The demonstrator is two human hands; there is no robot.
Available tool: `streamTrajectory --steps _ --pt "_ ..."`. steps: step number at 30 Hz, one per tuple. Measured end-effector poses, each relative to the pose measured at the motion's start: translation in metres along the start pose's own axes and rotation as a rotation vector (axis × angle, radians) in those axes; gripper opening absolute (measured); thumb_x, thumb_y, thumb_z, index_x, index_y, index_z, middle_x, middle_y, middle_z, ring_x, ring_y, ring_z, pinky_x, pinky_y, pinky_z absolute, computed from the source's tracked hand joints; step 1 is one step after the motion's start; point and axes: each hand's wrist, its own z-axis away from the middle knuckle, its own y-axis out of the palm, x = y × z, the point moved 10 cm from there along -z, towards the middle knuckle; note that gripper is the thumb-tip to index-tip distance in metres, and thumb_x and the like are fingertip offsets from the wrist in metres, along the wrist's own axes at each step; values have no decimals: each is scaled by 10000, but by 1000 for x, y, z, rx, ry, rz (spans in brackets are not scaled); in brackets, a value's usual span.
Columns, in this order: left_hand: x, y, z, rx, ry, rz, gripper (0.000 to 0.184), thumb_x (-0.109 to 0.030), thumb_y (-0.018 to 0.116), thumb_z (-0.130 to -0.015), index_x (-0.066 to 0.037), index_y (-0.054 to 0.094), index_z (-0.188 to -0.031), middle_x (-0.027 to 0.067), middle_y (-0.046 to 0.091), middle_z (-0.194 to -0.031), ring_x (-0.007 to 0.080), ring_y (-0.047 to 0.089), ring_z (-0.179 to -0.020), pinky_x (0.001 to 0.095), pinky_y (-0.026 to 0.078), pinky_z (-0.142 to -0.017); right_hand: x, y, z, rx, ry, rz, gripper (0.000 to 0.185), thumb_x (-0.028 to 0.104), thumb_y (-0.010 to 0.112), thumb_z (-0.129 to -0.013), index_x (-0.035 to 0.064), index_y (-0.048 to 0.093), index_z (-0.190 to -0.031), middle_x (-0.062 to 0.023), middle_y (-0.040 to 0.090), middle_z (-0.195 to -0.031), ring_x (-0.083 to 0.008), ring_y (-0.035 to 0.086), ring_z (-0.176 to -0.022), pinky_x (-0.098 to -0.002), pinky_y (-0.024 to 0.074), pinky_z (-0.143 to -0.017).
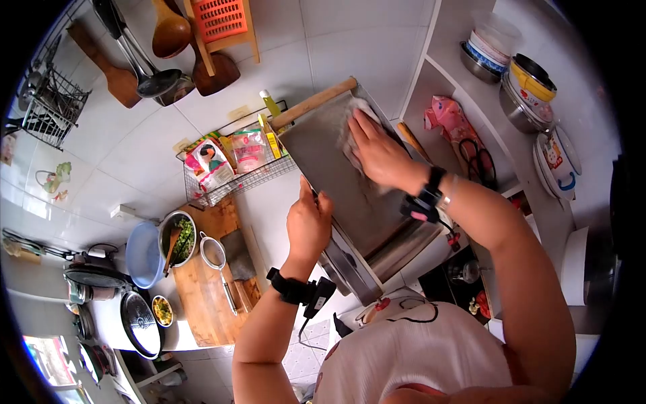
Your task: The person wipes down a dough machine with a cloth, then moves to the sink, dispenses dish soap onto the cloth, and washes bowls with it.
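Note:
A grey metal box with a flat, tray-like top (326,151) stands on the counter in front of me. My left hand (309,225) is closed on its left edge, with part of the fingers hidden by the rim. Spread over a pale, wet-looking cloth (351,145), my right hand (383,155) presses it against the metal near the far right side. Faint smears mark the surface close to the cloth. A wooden rolling pin (316,104) lies across the far end of the box.
Left of the box, a wire basket (249,182) holds packets. A wooden board (205,296) carries a strainer (213,253) and a bowl of chopped greens (182,239). A blue basin (144,256) sits beyond. Shelves with stacked bowls (484,54) rise on the right; utensils hang above.

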Motion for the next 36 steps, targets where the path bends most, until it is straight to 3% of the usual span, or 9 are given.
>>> streamTrajectory --steps 3,8,11,18,22,24,28,32,36 --pt "1 -2 0 -11 17 -7 513 -169 511 -853 100 379 -1269 195 590 -631 357 601 -595 417 468 -540 -13 11 -22 -46 156 -57 528 87 488 -855 -100 303 -1313 -295 228 -1399 -405 286 -1287 -397 284 -1059" --pt "0 -3 0 -8 14 -26 514 -175 510 -852 102 382 -1266 203 592 -635 363 600 -592 424 471 -542 1 4 46 77 64 -41 560 70 493 -847 -77 274 -1341 -262 228 -1415 -382 277 -1303 -391 275 -1068" --pt "1 0 -3 -31 31 -36 520 -188 505 -854 105 382 -1266 211 593 -638 370 599 -598 431 472 -547 0 3 42 96 47 -83 561 24 493 -797 -136 297 -1298 -305 257 -1382 -401 272 -1297 -400 252 -1081" --pt "2 0 -2 -26 42 -54 523 -192 503 -854 122 382 -1254 223 592 -645 376 596 -601 441 467 -543 -2 9 -48 -170 206 -98 519 107 490 -862 -102 321 -1306 -266 305 -1375 -372 278 -1305 -389 264 -1075" --pt "1 2 -3 -13 47 -68 511 -187 504 -853 122 389 -1244 231 594 -657 381 597 -617 444 466 -546 51 27 -40 -8 -60 -104 494 77 453 -845 -54 364 -1313 -189 324 -1402 -326 265 -1329 -374 231 -1098" --pt "-2 0 -3 -24 60 -86 508 -185 505 -852 123 392 -1240 231 595 -660 385 595 -614 446 466 -545 80 15 -43 -44 -278 -344 468 77 437 -849 -10 401 -1308 -152 329 -1411 -297 275 -1330 -371 228 -1103" --pt "-2 -2 -2 -28 61 -128 498 -179 504 -850 115 399 -1237 227 601 -674 389 596 -619 451 466 -549 57 15 -39 10 -348 -347 449 9 474 -818 24 460 -1266 -118 360 -1397 -286 316 -1309 -367 314 -1059" --pt "-5 -4 -2 -24 68 -81 500 -188 499 -851 101 399 -1247 228 604 -681 388 602 -638 457 468 -564 11 -1 -5 -200 -191 -219 424 -49 491 -761 39 554 -1171 -138 490 -1279 -281 439 -1203 -359 379 -998" --pt "5 1 -4 -20 -7 -99 488 -200 494 -853 69 405 -1250 230 609 -694 395 602 -661 467 471 -589 -6 -45 -19 -388 32 -475 319 -22 551 -760 10 589 -1075 -133 561 -1144 -308 535 -1021 -381 424 -908"
